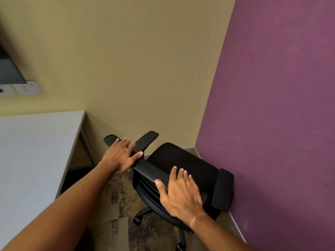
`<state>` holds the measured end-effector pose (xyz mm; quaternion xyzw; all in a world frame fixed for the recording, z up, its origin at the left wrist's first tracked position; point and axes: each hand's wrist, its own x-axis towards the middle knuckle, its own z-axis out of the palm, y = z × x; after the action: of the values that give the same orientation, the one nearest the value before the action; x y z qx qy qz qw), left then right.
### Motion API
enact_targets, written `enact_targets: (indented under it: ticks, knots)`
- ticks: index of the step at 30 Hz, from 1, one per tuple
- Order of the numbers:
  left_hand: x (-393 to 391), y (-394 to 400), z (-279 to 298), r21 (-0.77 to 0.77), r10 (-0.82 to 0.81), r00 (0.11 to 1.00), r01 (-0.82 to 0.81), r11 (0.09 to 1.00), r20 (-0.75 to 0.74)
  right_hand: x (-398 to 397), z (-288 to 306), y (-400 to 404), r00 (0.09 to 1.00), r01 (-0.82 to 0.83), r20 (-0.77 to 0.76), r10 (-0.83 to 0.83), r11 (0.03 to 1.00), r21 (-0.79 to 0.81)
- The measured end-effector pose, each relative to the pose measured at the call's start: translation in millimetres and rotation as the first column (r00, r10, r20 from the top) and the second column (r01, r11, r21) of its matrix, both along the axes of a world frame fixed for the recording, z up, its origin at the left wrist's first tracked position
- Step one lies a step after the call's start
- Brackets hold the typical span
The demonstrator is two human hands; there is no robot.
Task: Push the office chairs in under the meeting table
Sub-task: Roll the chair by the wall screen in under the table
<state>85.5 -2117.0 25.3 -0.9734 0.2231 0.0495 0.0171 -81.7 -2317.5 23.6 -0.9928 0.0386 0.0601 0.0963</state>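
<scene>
1. The office chair [183,178] stands in the corner, right armrest [223,189] against the purple wall [272,105], beside the meeting table [36,151], not under it.
2. Pushed unturned, I judge it would scrape the wall or hit the table leg [87,144].
3. My left hand [120,154] and right hand [181,192] lie flat, fingers spread and relaxed, on the backrest top [152,171], grasping nothing.
</scene>
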Motion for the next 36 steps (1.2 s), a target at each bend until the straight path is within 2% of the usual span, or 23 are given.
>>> enact_targets:
  ticks: [6,18,36]
  knots:
    - [28.7,12.8,-5.6,0.102,-0.036,0.999,0.033,0.994,0.031,-1.1,-1.1,6.2,0.999,0.049,0.026,-0.048,0.998,-0.046]
    - [-16.7,30.1,-12.5,0.011,0.029,0.997,-0.030,0.999,0.065,-10.5,-5.7,-1.6,0.994,0.010,0.109,0.015,0.974,-0.226]
    - [-129.0,-33.7,-18.8,-0.081,0.247,0.955,-0.236,0.968,0.162,-34.9,-3.9,-103.8,0.973,-0.133,0.144,0.179,0.950,-0.284]
